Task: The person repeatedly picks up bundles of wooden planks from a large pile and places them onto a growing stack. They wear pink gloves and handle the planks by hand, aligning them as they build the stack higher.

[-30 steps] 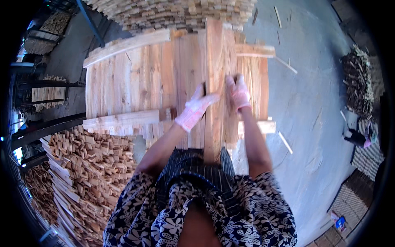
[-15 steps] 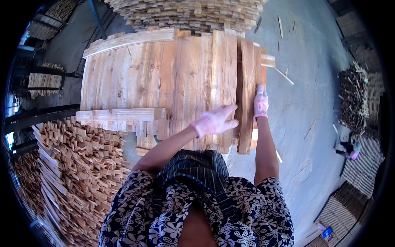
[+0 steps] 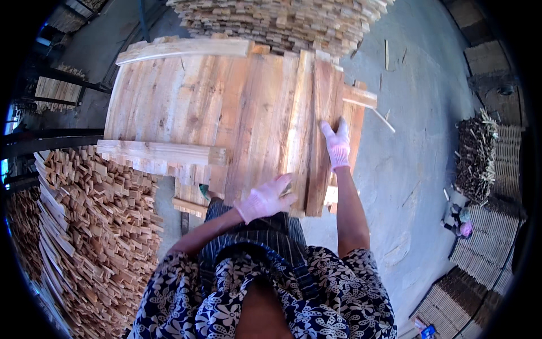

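A: Nearest the body, at the near end of the wooden planks (image 3: 237, 113), the left hand (image 3: 265, 199), in a pink glove, lies with fingers loosely curled over the end of a pale plank (image 3: 298, 135). Grip is partial; I cannot tell whether the thumb is underneath.

B: Right hand?

A: The right hand (image 3: 337, 145), also gloved, lies flat with fingers spread on the reddish plank (image 3: 323, 141) just beside the pale one, farther up its length. Both planks lie lengthwise on top of the layer, touching each other.

B: Edges and free room?

A: The near edge of the layer is ragged, with plank ends staggered. A cross board (image 3: 161, 152) lies over the near left part and another cross board (image 3: 183, 50) caps the far edge. On the right, bare concrete floor (image 3: 418, 141) is open, with a few loose slivers.

B: Obstructions?

A: On the left, heaped wood offcuts (image 3: 90, 226) crowd close. Beyond the far edge stands a stacked timber pile (image 3: 282, 20). Far right, a bundle of sticks (image 3: 477, 155) and woven mats (image 3: 485, 248), well apart.
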A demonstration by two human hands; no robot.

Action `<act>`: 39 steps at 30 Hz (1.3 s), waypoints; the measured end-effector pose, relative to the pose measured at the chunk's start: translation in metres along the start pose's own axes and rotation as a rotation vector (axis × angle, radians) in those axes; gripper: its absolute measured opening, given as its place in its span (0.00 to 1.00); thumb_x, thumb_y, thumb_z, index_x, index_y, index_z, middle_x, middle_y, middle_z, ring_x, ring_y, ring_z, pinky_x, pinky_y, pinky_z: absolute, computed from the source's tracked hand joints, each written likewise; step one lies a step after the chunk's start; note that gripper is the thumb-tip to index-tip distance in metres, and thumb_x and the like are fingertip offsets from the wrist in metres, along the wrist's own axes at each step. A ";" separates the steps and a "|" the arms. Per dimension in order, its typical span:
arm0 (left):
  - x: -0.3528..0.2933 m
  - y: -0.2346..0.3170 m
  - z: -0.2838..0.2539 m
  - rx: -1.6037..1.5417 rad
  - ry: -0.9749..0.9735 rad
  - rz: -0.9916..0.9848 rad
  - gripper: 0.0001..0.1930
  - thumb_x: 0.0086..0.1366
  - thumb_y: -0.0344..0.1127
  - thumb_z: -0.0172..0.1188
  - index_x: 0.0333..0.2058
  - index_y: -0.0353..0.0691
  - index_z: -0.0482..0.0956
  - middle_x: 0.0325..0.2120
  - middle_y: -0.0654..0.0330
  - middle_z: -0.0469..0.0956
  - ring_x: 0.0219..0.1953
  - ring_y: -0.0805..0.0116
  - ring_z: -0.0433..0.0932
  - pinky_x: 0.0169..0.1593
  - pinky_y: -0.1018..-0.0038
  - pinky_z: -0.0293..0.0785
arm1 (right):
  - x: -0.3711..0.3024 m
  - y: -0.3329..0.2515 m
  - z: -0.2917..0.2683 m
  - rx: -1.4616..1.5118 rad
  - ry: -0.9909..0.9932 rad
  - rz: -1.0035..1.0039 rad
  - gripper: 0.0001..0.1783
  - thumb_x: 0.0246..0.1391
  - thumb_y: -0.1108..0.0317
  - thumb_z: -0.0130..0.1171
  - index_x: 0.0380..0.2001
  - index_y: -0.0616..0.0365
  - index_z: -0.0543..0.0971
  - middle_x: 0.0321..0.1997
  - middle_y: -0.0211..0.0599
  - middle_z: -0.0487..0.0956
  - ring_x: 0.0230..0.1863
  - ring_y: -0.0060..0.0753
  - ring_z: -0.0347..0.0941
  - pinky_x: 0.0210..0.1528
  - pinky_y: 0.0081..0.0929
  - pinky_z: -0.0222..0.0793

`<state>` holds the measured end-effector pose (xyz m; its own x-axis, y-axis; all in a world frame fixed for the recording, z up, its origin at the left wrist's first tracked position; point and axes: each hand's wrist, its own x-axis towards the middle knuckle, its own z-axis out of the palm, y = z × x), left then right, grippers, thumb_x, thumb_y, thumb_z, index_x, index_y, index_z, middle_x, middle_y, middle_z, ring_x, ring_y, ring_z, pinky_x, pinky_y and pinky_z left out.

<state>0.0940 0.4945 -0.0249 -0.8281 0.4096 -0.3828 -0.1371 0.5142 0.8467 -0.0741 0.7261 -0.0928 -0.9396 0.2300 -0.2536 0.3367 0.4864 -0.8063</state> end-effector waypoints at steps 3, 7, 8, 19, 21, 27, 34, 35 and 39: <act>0.016 0.021 0.003 0.085 -0.041 0.075 0.30 0.69 0.48 0.58 0.65 0.41 0.65 0.60 0.41 0.70 0.60 0.41 0.73 0.63 0.56 0.71 | -0.024 -0.059 -0.011 -0.261 -0.035 0.097 0.51 0.54 0.44 0.67 0.73 0.53 0.56 0.70 0.64 0.63 0.70 0.67 0.60 0.70 0.47 0.61; 0.020 0.024 0.006 0.183 -0.012 0.087 0.28 0.69 0.46 0.60 0.62 0.39 0.68 0.56 0.44 0.72 0.56 0.41 0.75 0.59 0.56 0.74 | -0.038 -0.058 0.010 -0.540 0.076 -0.036 0.47 0.57 0.46 0.64 0.73 0.44 0.56 0.67 0.65 0.64 0.66 0.69 0.65 0.65 0.51 0.66; 0.015 0.020 0.013 0.160 0.041 0.061 0.26 0.68 0.45 0.61 0.60 0.40 0.71 0.56 0.44 0.73 0.55 0.41 0.76 0.58 0.56 0.75 | -0.036 -0.053 0.011 -0.596 0.098 -0.081 0.45 0.57 0.46 0.64 0.73 0.44 0.56 0.67 0.66 0.64 0.65 0.68 0.67 0.64 0.52 0.67; 0.003 0.009 0.039 0.710 0.037 0.588 0.26 0.62 0.47 0.61 0.57 0.45 0.73 0.52 0.46 0.73 0.60 0.43 0.70 0.66 0.43 0.63 | 0.010 0.053 -0.045 -0.356 0.133 -0.073 0.29 0.66 0.51 0.55 0.69 0.35 0.67 0.60 0.63 0.70 0.57 0.67 0.73 0.60 0.48 0.70; 0.008 0.007 0.057 0.843 -0.068 0.646 0.29 0.61 0.48 0.61 0.60 0.47 0.70 0.54 0.45 0.69 0.62 0.41 0.66 0.66 0.36 0.59 | 0.016 0.059 -0.031 -0.337 0.112 -0.173 0.26 0.69 0.52 0.52 0.68 0.32 0.69 0.57 0.60 0.71 0.56 0.65 0.73 0.62 0.44 0.69; 0.024 -0.007 0.082 1.100 0.031 0.744 0.27 0.64 0.45 0.50 0.63 0.54 0.70 0.50 0.49 0.74 0.61 0.41 0.69 0.63 0.35 0.62 | 0.017 0.061 -0.028 -0.261 0.054 -0.085 0.24 0.70 0.57 0.49 0.67 0.30 0.70 0.57 0.56 0.71 0.59 0.59 0.72 0.62 0.43 0.69; 0.028 -0.021 0.084 1.080 0.072 0.739 0.27 0.63 0.46 0.52 0.61 0.51 0.71 0.53 0.48 0.74 0.65 0.38 0.65 0.66 0.32 0.57 | -0.004 -0.025 -0.031 -0.756 0.268 -0.335 0.25 0.65 0.57 0.55 0.64 0.39 0.72 0.63 0.61 0.70 0.59 0.67 0.70 0.60 0.55 0.68; 0.026 -0.026 0.075 1.094 0.069 0.704 0.27 0.63 0.47 0.53 0.60 0.50 0.72 0.54 0.48 0.73 0.66 0.37 0.64 0.67 0.32 0.55 | -0.011 -0.045 -0.013 -0.738 0.308 -0.420 0.26 0.64 0.56 0.55 0.65 0.42 0.72 0.63 0.61 0.70 0.59 0.67 0.70 0.60 0.56 0.68; 0.028 -0.026 0.047 0.869 -0.084 0.755 0.25 0.58 0.46 0.60 0.53 0.44 0.74 0.52 0.51 0.74 0.65 0.39 0.66 0.68 0.34 0.55 | -0.039 -0.060 0.042 -1.057 0.046 -0.366 0.32 0.69 0.45 0.45 0.70 0.46 0.67 0.68 0.56 0.68 0.64 0.58 0.67 0.63 0.56 0.65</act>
<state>0.1002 0.5277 -0.0753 -0.4964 0.8659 0.0614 0.8253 0.4488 0.3427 -0.0605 0.6529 -0.0569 -0.9970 -0.0532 -0.0563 -0.0553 0.9978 0.0366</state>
